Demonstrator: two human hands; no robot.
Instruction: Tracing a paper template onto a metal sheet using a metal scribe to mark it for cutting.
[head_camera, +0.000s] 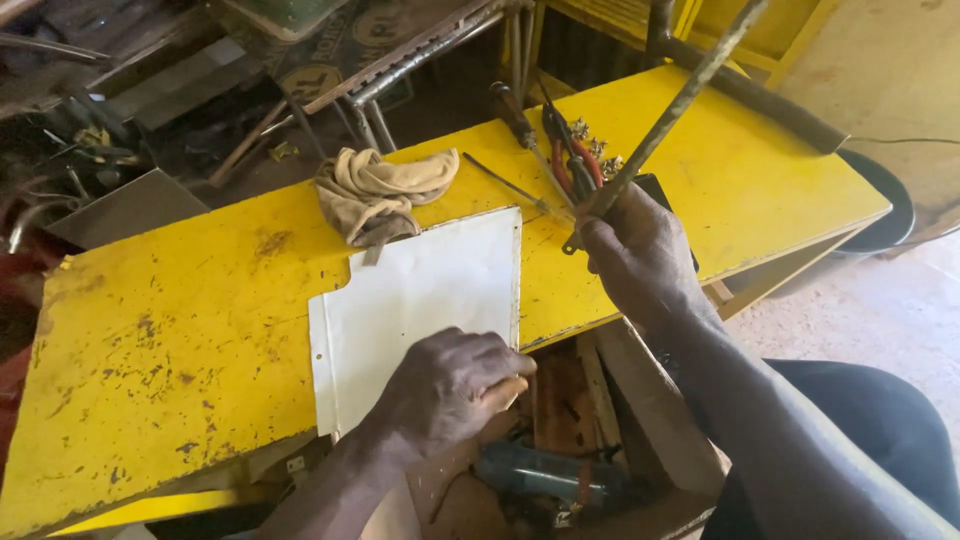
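Head view | white metal sheet (425, 300): flat, notched corner, possibly edge-folded | left hand (450, 390) pressing

We observe the left hand (450, 390) pressing the near edge of a flat white metal sheet (420, 310) on the scuffed yellow bench (160, 330). The right hand (635, 255) grips a long, thin metal bar (680, 105). A crumpled beige rag (378, 190) lies beside the sheet.

One sign in view: a dark green printed panel (345, 50) with pale round lettered emblems, lying flat behind the table's (150, 330) far edge, top centre. No packages or screens visible.
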